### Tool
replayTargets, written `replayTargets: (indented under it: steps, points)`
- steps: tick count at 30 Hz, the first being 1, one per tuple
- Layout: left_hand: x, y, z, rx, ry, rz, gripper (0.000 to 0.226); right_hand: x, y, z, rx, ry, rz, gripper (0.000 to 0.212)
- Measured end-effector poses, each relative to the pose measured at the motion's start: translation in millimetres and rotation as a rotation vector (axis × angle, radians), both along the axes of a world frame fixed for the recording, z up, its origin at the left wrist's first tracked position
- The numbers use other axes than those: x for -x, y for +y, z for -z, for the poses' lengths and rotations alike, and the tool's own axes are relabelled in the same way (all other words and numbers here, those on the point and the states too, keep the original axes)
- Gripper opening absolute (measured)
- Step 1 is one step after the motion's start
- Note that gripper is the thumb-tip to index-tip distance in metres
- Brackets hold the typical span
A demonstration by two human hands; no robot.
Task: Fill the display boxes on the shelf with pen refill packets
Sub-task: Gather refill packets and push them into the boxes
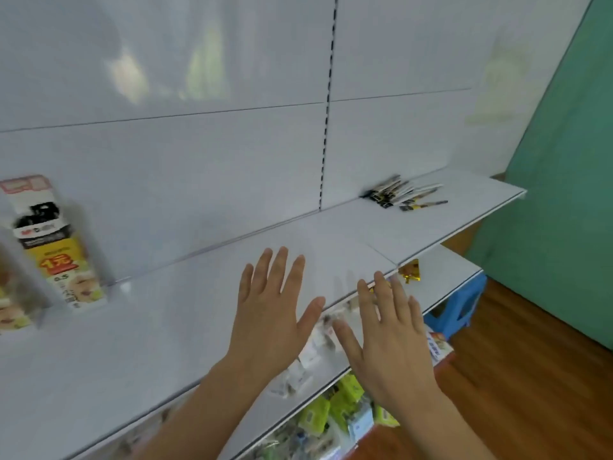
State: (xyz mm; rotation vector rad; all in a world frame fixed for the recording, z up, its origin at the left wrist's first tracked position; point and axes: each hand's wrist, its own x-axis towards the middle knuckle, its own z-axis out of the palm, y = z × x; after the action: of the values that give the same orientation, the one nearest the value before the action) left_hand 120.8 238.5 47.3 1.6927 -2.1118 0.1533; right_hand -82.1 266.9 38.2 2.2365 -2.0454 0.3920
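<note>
At the left end of the white shelf (pixel 166 327) stands a display box (pixel 58 247) with a yellow and black printed front, upright against the back panel; a second box (pixel 10 307) shows only partly at the frame's left edge. What either one holds cannot be told from this angle. Far to the right, well apart from the boxes, a loose pile of pen refill packets (pixel 404 195) lies on the shelf near the back panel.

The left hand (pixel 270 317) is over the middle of the shelf, palm down, fingers straight and spread, holding nothing. The right hand (pixel 389 336) is just beside it over the shelf's front edge, likewise flat and spread, with nothing in it. Whether either palm touches the shelf cannot be told.

Below, a lower shelf (pixel 444 277) carries blurred green packages (pixel 335 406) and a gold wrapper (pixel 409 272). A blue stool (pixel 461 307) stands on the wooden floor (pixel 530 360).
</note>
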Motion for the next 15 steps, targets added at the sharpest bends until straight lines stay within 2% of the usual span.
replayTargets:
  steps: [11,15]
  points:
    - [159.4,-162.1,7.5,-0.073,0.061,0.218,0.084,151.1,-110.9,-14.4,-0.075,0.105,0.188,0.097]
    - [203.5,-213.5,9.6,-0.12,0.031,0.247,0.09,190.8,-150.4,-14.1,-0.127,0.112,0.247,0.091]
